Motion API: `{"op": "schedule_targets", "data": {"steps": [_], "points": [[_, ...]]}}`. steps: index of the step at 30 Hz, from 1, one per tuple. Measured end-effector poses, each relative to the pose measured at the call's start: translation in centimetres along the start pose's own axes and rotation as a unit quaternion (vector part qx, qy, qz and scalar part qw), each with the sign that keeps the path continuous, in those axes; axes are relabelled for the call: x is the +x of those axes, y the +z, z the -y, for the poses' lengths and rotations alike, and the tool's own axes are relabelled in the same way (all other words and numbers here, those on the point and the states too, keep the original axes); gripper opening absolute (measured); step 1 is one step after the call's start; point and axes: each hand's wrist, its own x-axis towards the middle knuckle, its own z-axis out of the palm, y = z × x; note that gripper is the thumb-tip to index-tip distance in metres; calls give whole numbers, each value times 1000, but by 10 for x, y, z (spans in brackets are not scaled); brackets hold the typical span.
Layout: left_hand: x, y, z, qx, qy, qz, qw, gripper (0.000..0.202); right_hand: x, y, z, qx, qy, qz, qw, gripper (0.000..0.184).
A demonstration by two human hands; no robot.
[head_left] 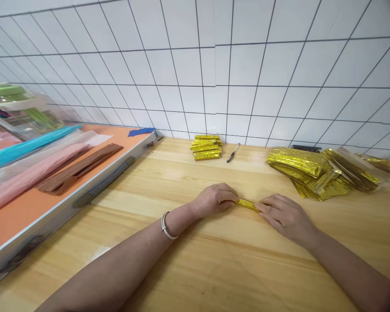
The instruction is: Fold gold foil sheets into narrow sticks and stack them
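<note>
Both my hands rest on the wooden table (214, 268) with a narrow folded strip of gold foil (247, 203) between them. My left hand (214, 200), a silver bangle on its wrist, is curled shut on the strip's left end. My right hand (284, 214) presses its fingertips on the strip's right end, fingers held together. Only the middle of the strip shows. A small stack of finished gold folded strips (206, 147) lies at the back by the wall. A loose pile of gold foil sheets (318, 172) lies at the back right.
A pen (233, 153) lies beside the small stack. To the left runs an orange board (26, 212) with a metal edge, carrying long blue, pink and brown paper rolls (52, 167). A clear container (22, 115) stands far left. A white tiled wall backs the table.
</note>
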Motion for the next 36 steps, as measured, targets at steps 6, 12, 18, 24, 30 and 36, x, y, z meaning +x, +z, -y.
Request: {"op": "schedule_targets", "data": {"steps": [6,12,18,24,30,36], "points": [[-1,-1,-2,-13,-18,20,1000,19,-3,-6,-15,108,13,-18,994,24],[-1,-3,-3,-25,-59,29,998,15,-5,-8,-20,184,52,-15,982,18],[0,-5,-9,-24,-125,22,992,20,-5,-7,-14,156,59,3,986,15],[2,-6,-14,-78,-190,11,979,23,-4,-7,-9,129,64,9,990,25],[-1,-10,-34,-138,-163,-86,973,30,-2,-7,-3,92,70,15,993,36],[7,-20,-74,-177,-95,-130,971,28,7,-10,21,152,83,-6,985,26]]}}
